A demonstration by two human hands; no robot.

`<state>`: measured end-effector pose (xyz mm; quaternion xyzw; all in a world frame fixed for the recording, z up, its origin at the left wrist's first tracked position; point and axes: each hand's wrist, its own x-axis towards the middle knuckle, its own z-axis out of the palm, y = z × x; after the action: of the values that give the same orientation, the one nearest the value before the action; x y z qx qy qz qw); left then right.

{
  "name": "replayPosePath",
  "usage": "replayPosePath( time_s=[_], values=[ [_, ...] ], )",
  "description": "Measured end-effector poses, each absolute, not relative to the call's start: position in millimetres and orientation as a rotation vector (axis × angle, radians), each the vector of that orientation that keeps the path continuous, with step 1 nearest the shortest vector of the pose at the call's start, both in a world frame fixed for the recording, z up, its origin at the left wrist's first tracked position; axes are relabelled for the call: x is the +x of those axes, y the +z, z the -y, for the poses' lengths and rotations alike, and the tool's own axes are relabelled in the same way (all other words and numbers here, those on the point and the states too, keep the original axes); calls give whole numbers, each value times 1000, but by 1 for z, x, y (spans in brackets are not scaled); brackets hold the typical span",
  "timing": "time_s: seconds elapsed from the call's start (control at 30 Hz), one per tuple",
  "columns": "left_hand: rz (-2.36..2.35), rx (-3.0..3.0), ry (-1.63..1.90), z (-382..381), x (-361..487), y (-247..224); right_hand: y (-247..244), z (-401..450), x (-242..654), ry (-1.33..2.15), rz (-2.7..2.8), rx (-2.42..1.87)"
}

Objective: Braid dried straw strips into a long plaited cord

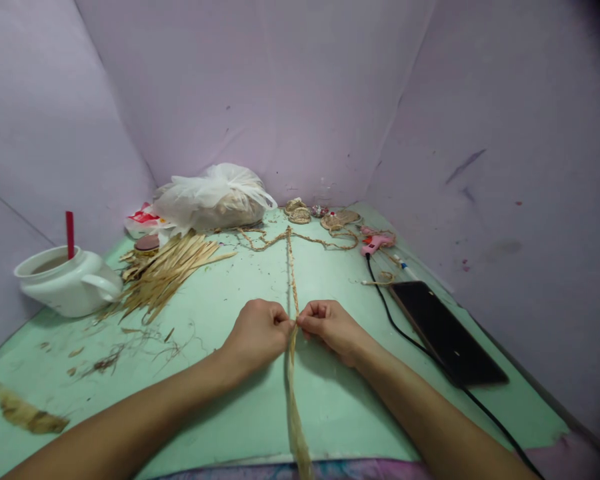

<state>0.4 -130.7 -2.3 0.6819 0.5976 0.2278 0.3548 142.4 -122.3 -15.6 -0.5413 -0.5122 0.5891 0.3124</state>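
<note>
A braided cord of dry plant fibre point(292, 267) runs down the middle of the table, its far end near the back. My left hand point(260, 332) pinches it from the left side, thumb and fingertips pressed together. From the right, my right hand point(333, 327) pinches the same spot, the fingertips of both hands almost meeting. Below my hands the loose pale fibre strands point(296, 407) hang together toward the table's front edge. Above them the cord is tightly plaited.
On the left are a white pot point(75, 287) of brownish liquid with a red stick, and a pile of dry strips point(173, 270). A white plastic bag point(215, 197) lies at the back. A pink glue gun point(377, 243), its black cable point(395, 323) and a dark phone-like slab point(447, 333) lie right.
</note>
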Motion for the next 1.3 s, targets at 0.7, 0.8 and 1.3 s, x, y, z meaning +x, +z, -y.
replayPosePath(
  time_s=[0.7, 0.8, 1.3],
  values=[
    [-1198, 1030, 479, 122, -1, 7, -18, 125, 138, 1695, 1222, -1166],
    [-1192, 1050, 449, 120, -2, 3, -20, 122, 139, 1627, 1356, -1230],
    [-1438, 1250, 613, 124, 10, -4, -11, 139, 148, 655, 2072, -1534]
  ],
)
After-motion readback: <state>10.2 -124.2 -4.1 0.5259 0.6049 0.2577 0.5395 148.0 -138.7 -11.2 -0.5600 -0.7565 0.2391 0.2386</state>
